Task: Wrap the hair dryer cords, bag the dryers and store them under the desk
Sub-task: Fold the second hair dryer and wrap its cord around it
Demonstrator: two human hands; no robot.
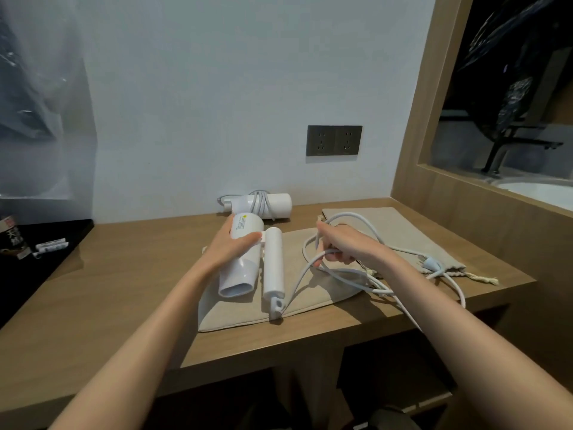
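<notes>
so the left hand [231, 246] had its grip round the white hair dryer [245, 268] on a beige drawstring bag [235, 316] on the bench [124, 274], right hand [341, 246] had its grip closed on the loose cord [350, 216], second dryer [277, 204] sat cord-wrapped by the wall.

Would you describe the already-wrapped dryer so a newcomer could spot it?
Find the dark wall socket above the wooden desk. Below-left, against the wall, lies a white hair dryer. Unlike the dryer in the left hand, its cord is wound round it.
</notes>
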